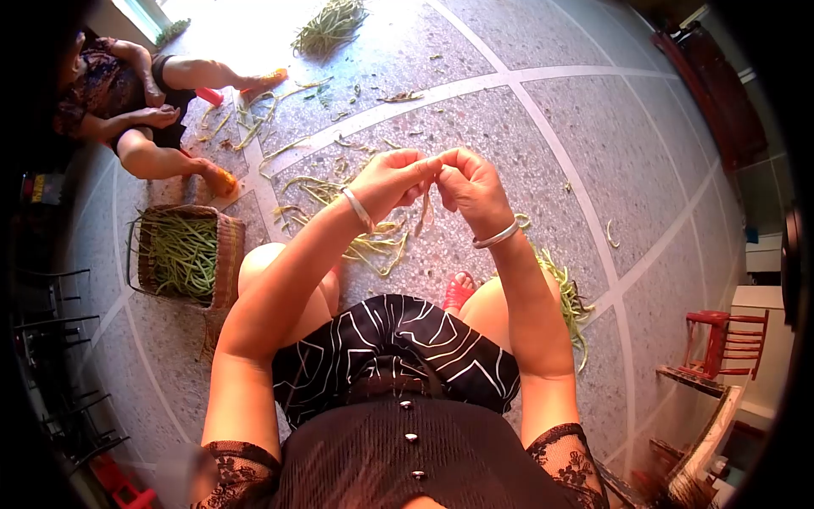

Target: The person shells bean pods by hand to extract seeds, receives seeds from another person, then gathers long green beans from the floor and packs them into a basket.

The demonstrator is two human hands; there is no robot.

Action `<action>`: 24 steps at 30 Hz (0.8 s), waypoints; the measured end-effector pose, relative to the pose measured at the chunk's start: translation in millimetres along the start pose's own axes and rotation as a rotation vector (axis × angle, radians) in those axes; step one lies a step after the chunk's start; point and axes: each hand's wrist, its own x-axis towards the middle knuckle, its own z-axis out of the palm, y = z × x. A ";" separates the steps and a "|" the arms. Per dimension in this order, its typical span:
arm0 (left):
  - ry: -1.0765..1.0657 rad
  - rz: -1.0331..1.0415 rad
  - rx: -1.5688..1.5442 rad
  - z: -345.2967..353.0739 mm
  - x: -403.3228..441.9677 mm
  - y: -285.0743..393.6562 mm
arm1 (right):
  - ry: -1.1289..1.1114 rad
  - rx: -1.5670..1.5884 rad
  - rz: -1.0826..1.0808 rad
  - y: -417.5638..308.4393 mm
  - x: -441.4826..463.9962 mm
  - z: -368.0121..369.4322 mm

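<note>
My left hand [392,181] and my right hand [473,188] meet in front of me, above the floor, with the fingertips of both pinched together. A pale, brownish bean pod [423,214] hangs down between them, its upper end hidden by the fingers. Both hands appear closed on this same pod. Below and left of the hands, loose long green beans [377,246] lie scattered on the floor. More long beans [561,284] lie in a heap beside my right knee, partly covered by my forearm and leg.
A woven basket [229,259] of green beans stands at left. Another person [127,102] sits at upper left, hands near the lap. A bean pile [331,27] lies at the far end of the speckled floor [560,229]. A small red chair [721,343] stands at right.
</note>
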 end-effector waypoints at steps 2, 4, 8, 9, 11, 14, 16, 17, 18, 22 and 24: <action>0.004 0.002 0.014 -2.1 5.7 -2.0 | 0.024 0.025 0.043 0.3 2.2 -3.9; -0.002 0.029 -0.018 2.0 10.4 -0.1 | 0.075 0.020 0.049 -0.5 5.0 -6.2; 0.002 0.010 -0.035 0.8 21.8 -0.2 | 0.119 -0.022 0.045 3.8 10.6 -17.1; 0.028 -0.008 -0.094 4.1 21.8 1.8 | 0.136 -0.027 0.024 4.9 11.6 -19.0; -0.060 -0.036 -0.178 -4.4 29.8 -3.5 | 0.179 0.000 0.007 1.8 11.8 -18.6; -0.204 -0.021 -0.396 -7.3 30.8 -3.6 | 0.188 0.076 -0.038 2.1 14.2 -22.0; -0.238 -0.074 -0.451 -7.0 32.3 -7.7 | 0.241 0.118 -0.054 -0.9 14.8 -18.4; -0.260 -0.100 -0.447 -7.1 31.5 -7.5 | 0.254 0.124 -0.066 0.2 14.9 -19.2; -0.282 -0.124 -0.442 -7.0 30.4 -6.0 | 0.268 0.117 -0.082 -0.1 15.0 -19.6; -0.122 -0.100 -0.251 -0.5 20.0 -3.3 | 0.317 0.106 -0.094 -2.1 14.2 -18.1; -0.083 -0.084 -0.220 -0.2 20.6 -5.9 | 0.310 0.085 -0.069 -1.7 13.9 -17.9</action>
